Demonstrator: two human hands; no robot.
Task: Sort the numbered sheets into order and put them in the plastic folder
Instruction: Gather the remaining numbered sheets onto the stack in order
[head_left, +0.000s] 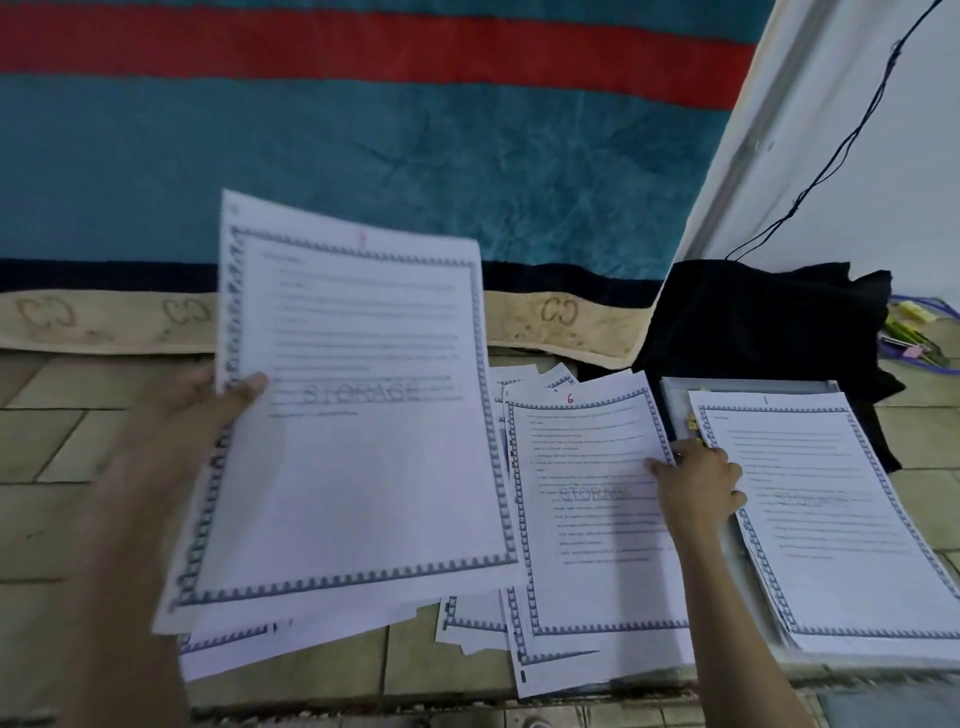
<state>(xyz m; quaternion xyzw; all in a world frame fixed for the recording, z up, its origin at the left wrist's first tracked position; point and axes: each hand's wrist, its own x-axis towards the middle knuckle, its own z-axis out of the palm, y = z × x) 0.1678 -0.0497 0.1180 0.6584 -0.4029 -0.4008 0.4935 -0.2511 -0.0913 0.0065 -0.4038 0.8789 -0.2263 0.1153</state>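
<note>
My left hand (218, 400) grips the left edge of a bordered sheet (358, 415), held up tilted above a few sheets on the floor (234, 644); its red number is blurred. A loose pile of sheets (587, 545) lies in the middle, topped by the sheet marked 6. My right hand (701, 483) pinches the right edge of that top sheet, thumb on top. To the right, the sheet marked 1 (826, 519) lies on the clear plastic folder (675, 400), whose rim shows at its top and left.
A teal, red and beige rug (415, 156) covers the floor beyond the papers. A black cloth (763, 322) lies behind the folder, beside a white wall (857, 130) with a thin black cord. Coloured clips and purple cord (914, 332) sit at far right. The floor is tiled.
</note>
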